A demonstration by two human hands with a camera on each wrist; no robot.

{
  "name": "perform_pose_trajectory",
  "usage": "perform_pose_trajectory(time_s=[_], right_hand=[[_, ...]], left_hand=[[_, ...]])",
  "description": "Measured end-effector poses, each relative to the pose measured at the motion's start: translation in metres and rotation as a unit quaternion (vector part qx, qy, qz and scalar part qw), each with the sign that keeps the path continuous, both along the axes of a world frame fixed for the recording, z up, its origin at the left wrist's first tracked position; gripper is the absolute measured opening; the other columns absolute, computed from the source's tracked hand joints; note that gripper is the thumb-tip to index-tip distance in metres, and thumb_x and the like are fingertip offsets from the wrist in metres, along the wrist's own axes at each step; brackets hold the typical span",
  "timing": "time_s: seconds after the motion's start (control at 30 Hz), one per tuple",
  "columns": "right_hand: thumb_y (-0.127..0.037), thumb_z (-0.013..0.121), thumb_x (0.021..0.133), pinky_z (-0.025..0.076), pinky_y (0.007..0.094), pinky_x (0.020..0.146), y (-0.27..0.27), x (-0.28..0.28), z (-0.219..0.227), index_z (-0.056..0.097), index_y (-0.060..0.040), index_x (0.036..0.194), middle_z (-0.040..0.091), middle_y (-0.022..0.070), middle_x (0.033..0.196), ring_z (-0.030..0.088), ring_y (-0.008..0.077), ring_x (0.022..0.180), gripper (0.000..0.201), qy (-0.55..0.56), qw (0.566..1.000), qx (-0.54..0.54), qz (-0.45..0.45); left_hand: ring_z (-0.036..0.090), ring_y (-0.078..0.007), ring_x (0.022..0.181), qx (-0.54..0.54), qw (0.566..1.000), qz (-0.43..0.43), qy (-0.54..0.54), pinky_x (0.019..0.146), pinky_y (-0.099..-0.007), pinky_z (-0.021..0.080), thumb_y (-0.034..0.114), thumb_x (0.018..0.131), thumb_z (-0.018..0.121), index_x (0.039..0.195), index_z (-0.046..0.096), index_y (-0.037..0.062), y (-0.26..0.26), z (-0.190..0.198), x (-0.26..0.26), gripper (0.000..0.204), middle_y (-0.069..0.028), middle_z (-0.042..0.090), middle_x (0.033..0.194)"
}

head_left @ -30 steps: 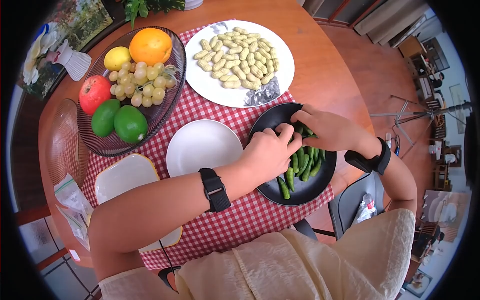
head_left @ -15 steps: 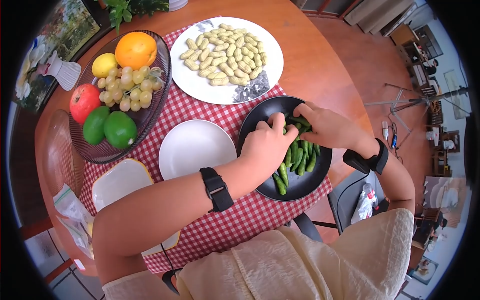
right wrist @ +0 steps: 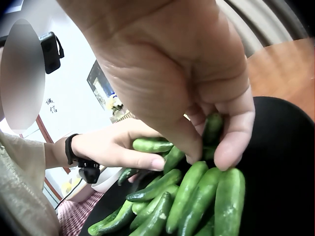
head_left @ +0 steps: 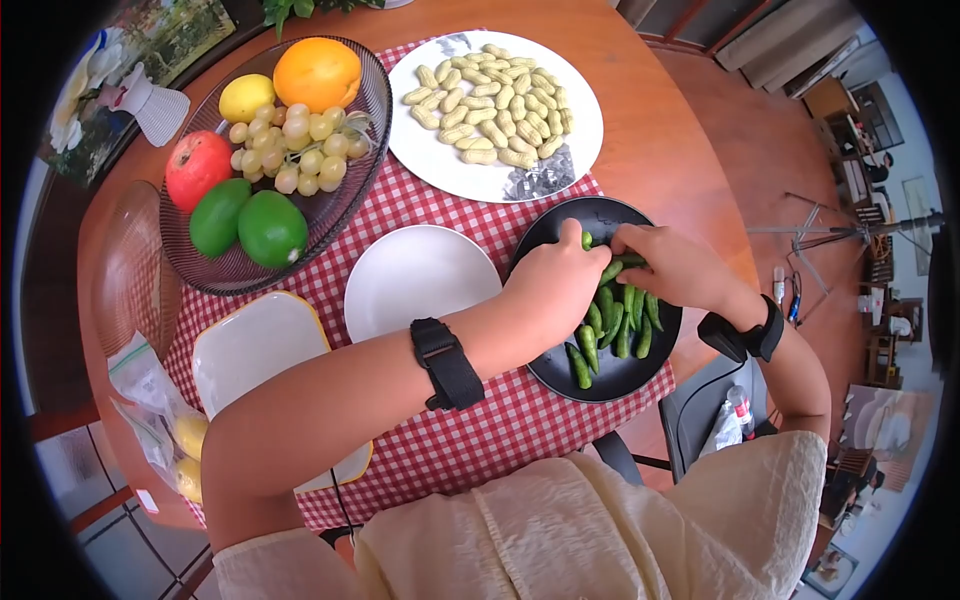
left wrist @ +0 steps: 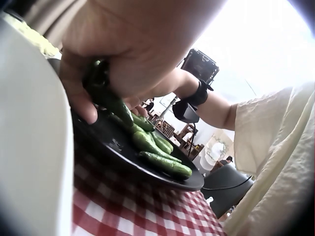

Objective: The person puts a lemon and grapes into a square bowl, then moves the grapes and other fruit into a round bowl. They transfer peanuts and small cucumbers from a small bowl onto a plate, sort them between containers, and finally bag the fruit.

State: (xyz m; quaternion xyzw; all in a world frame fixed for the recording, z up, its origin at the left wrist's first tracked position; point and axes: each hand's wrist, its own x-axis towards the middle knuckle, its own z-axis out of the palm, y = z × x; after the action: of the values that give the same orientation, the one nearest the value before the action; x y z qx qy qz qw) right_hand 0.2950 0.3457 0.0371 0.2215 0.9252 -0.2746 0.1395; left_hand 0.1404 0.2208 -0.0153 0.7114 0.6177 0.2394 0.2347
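Green chili peppers (head_left: pixel 620 320) lie heaped in a black plate (head_left: pixel 660 355), mostly toward its near side. Over the plate's left part, my left hand (head_left: pixel 560 290) grips a dark green pepper (left wrist: pixel 108 98), its fingers curled round it. A pepper end (head_left: pixel 587 240) shows above that hand in the head view. My right hand (head_left: pixel 680 265) comes in from the right, close to the left one. Between its thumb and fingers it pinches a pepper (right wrist: pixel 212 129), partly hidden by the fingers. Several peppers (right wrist: pixel 197 196) lie just below those fingertips.
A white bowl (head_left: pixel 420 280) stands left of the plate, beside a yellow-rimmed dish (head_left: pixel 250 345). Behind are a white plate (head_left: pixel 410 150) of peanuts and a glass fruit bowl (head_left: pixel 330 235). Plastic bags (head_left: pixel 145 375) lie at the left edge. A checked cloth (head_left: pixel 460 420) lies underneath.
The left hand's spread fingers have drawn in, and a pepper end now shows above it. The right hand stays over the plate's far right side. The head view has shifted slightly.
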Motion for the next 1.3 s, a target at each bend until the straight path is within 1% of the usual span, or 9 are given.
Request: perform_pose_trajectory(time_s=[0.17, 0.23, 0.5, 0.7, 0.8, 0.97, 1.1, 1.17, 1.3], right_hand=[[-0.003, 0.060, 0.086, 0.048, 0.0285, 0.048, 0.005, -0.007, 0.012, 0.052, 0.0003, 0.097, 0.063, 0.0088, 0.073, 0.061, 0.0166, 0.054, 0.014, 0.019, 0.998, -0.042, -0.037], [-0.002, 0.058, 0.088, 0.044, 0.0236, 0.042, 0.002, -0.016, 0.021, 0.052, 0.0005, 0.097, 0.061, 0.0054, 0.074, 0.058, 0.0084, 0.052, 0.011, -0.010, 0.974, -0.148, -0.172], [-0.007, 0.058, 0.091, 0.044, 0.0224, 0.043, -0.037, -0.053, 0.039, 0.049, 0.0002, 0.105, 0.058, 0.0028, 0.078, 0.056, 0.0075, 0.054, 0.018, 0.079, 0.944, -0.258, -0.191], [-0.007, 0.060, 0.091, 0.041, 0.0198, 0.041, -0.074, -0.098, 0.019, 0.044, -0.0028, 0.101, 0.055, 0.0010, 0.071, 0.052, 0.0043, 0.051, 0.020, 0.075, 0.906, -0.394, -0.137], [-0.009, 0.061, 0.090, 0.046, 0.0287, 0.047, -0.079, -0.111, -0.004, 0.045, -0.0008, 0.103, 0.059, 0.0071, 0.070, 0.059, 0.0137, 0.053, 0.023, 0.048, 0.943, -0.320, -0.075], [-0.014, 0.060, 0.088, 0.049, 0.0447, 0.066, -0.090, -0.121, 0.000, 0.046, 0.0034, 0.108, 0.062, 0.0229, 0.078, 0.064, 0.0399, 0.072, 0.029, 0.069, 0.987, -0.133, 0.055], [-0.014, 0.060, 0.087, 0.048, 0.0438, 0.064, -0.091, -0.118, 0.007, 0.047, 0.0022, 0.110, 0.063, 0.0214, 0.075, 0.065, 0.0381, 0.071, 0.030, 0.093, 0.990, -0.084, 0.066], [-0.009, 0.061, 0.089, 0.044, 0.0315, 0.055, -0.081, -0.114, 0.012, 0.048, -0.0036, 0.115, 0.058, 0.0083, 0.073, 0.058, 0.0174, 0.059, 0.030, 0.092, 0.990, -0.094, 0.057], [-0.009, 0.060, 0.090, 0.042, 0.0273, 0.053, -0.052, -0.106, 0.026, 0.052, -0.0035, 0.112, 0.059, 0.0069, 0.072, 0.056, 0.0117, 0.058, 0.024, 0.112, 0.990, -0.081, -0.013]], left_hand=[[0.063, -0.0408, 0.074, -0.011, 0.983, 0.066, -0.172, 0.070, -0.0423, 0.054, 0.012, 0.088, 0.062, 0.122, 0.058, 0.0120, -0.007, -0.006, 0.002, 0.034, -0.0227, 0.051, 0.107], [0.064, -0.0301, 0.066, -0.101, 0.964, 0.072, -0.236, 0.061, -0.0355, 0.055, 0.015, 0.090, 0.060, 0.127, 0.054, 0.0082, -0.003, 0.009, -0.004, 0.038, -0.0205, 0.051, 0.107], [0.058, -0.0131, 0.059, -0.192, 0.874, 0.092, -0.437, 0.048, -0.0243, 0.050, 0.007, 0.093, 0.055, 0.133, 0.049, 0.0048, -0.050, 0.063, -0.051, 0.041, -0.0130, 0.050, 0.106], [0.061, -0.0181, 0.070, -0.140, 0.951, 0.115, -0.252, 0.057, -0.0287, 0.052, 0.005, 0.090, 0.057, 0.131, 0.053, 0.0081, -0.105, 0.058, -0.096, 0.041, -0.0119, 0.050, 0.105], [0.058, -0.0342, 0.094, -0.115, 0.977, 0.118, -0.137, 0.081, -0.0403, 0.050, -0.001, 0.086, 0.058, 0.129, 0.055, 0.0077, -0.117, 0.039, -0.100, 0.044, -0.0173, 0.049, 0.114], [0.058, -0.0381, 0.103, -0.135, 0.980, 0.142, -0.043, 0.085, -0.0428, 0.050, 0.000, 0.084, 0.060, 0.126, 0.055, 0.0069, -0.123, 0.036, -0.100, 0.043, -0.0196, 0.045, 0.126], [0.058, -0.0401, 0.107, -0.132, 0.979, 0.153, -0.015, 0.088, -0.0438, 0.050, 0.001, 0.083, 0.062, 0.125, 0.055, 0.0053, -0.129, 0.038, -0.100, 0.043, -0.0221, 0.040, 0.138], [0.057, -0.0399, 0.109, -0.140, 0.982, 0.121, -0.033, 0.090, -0.0438, 0.049, 0.002, 0.082, 0.062, 0.123, 0.056, 0.0042, -0.135, 0.048, -0.100, 0.042, -0.0222, 0.038, 0.139], [0.051, -0.0382, 0.118, -0.056, 0.998, 0.028, 0.003, 0.096, -0.0432, 0.045, 0.005, 0.082, 0.064, 0.120, 0.059, 0.0022, -0.151, 0.043, -0.097, 0.039, -0.0210, 0.037, 0.144]])
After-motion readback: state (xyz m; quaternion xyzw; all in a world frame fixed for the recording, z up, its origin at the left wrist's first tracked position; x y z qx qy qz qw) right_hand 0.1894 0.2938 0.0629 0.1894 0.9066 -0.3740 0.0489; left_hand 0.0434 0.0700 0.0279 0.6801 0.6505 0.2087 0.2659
